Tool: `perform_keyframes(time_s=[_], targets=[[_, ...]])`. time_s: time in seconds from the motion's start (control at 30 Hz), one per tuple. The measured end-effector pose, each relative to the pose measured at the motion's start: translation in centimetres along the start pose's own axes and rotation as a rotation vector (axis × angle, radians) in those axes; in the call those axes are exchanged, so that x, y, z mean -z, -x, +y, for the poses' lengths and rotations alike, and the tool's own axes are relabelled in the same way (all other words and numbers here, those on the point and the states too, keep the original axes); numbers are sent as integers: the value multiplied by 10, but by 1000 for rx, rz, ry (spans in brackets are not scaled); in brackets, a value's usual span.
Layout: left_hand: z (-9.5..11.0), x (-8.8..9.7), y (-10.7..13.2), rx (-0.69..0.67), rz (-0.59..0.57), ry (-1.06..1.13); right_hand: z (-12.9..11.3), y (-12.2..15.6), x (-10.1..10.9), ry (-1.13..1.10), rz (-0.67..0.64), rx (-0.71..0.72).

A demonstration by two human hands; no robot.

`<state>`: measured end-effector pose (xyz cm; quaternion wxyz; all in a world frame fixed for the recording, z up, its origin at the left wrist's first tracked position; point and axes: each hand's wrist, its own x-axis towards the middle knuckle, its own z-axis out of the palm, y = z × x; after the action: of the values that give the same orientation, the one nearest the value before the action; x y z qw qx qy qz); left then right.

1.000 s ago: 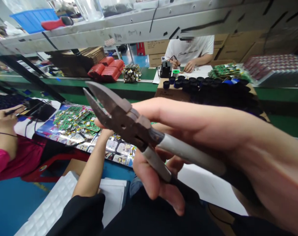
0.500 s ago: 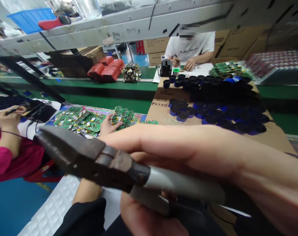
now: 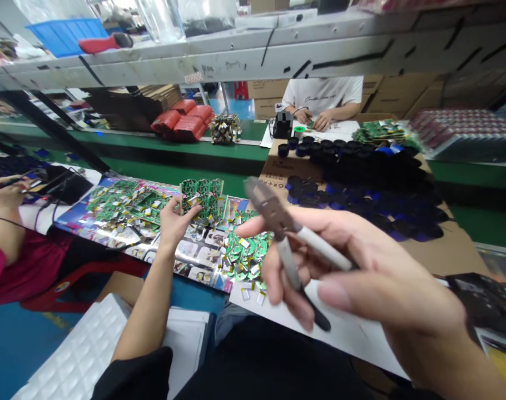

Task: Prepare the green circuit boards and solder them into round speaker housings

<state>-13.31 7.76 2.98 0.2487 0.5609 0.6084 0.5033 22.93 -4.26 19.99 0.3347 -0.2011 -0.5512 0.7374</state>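
My right hand [image 3: 361,278] is closed round the white handles of a pair of cutting pliers [image 3: 278,222], held up in front of me with the dark jaws pointing up and left. My left hand [image 3: 175,216] reaches forward over the bench and grips a green panel of circuit boards [image 3: 201,194] by its lower edge, lifting it off the pile. More green boards [image 3: 123,203] lie spread to the left on a glossy printed sheet [image 3: 194,250], and small cut boards [image 3: 244,255] are heaped just below the pliers.
A cardboard sheet [image 3: 445,250] at the right carries several black and blue round parts [image 3: 361,178]. A person in pink [image 3: 11,261] works at my left; another in a white shirt [image 3: 323,94] sits across the green belt [image 3: 194,147]. A white foam tray [image 3: 78,355] lies near my lap.
My right hand has moved away from the camera and tilted the pliers upward. My left hand has lifted a panel of boards off the pile.
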Motion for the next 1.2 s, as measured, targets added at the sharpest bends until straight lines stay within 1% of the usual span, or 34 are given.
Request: perform_keyframes(time_s=[0.03,0.1,0.17,0.23,0.3,0.37,0.4,0.47,0.53,0.57,0.63,0.7,0.73,0.77,0.83,0.93,1.03,1.13,1.2], targets=[[6,1,1,-35,31,-16,11,-3,12,-39,36,4],[18,2,3,-151,98,-92,35,-5,36,-90,145,31],[30,3,6,-286,102,-161,61,-2,56,-135,258,20],[40,2,9,-379,93,-203,85,4,69,-187,344,-8],[49,0,11,-384,118,-176,105,11,75,-215,420,-26],[56,-3,10,-346,168,-78,121,18,76,-220,487,-18],[59,-6,9,-327,184,-18,127,22,75,-211,499,-23],[66,-14,8,-296,186,92,134,29,74,-182,484,-53],[71,-28,12,-272,157,154,137,34,74,-144,445,-92],[73,-38,17,-227,119,218,138,37,74,-116,427,-108],[75,-61,33,-56,-17,422,139,40,76,-35,431,-118],[75,-87,58,160,-178,635,140,43,78,71,487,-104],[74,-99,71,239,-235,701,140,45,80,129,526,-92],[73,-110,85,286,-270,734,141,47,81,193,564,-86],[69,-128,110,332,-318,742,141,52,83,340,618,-93],[64,-144,137,344,-367,673,142,61,82,535,651,-112],[66,-148,151,307,-373,543,144,69,78,589,677,-105],[72,-148,157,266,-359,427,151,74,74,588,718,-105],[77,-146,159,249,-371,397,154,76,72,583,744,-121]])
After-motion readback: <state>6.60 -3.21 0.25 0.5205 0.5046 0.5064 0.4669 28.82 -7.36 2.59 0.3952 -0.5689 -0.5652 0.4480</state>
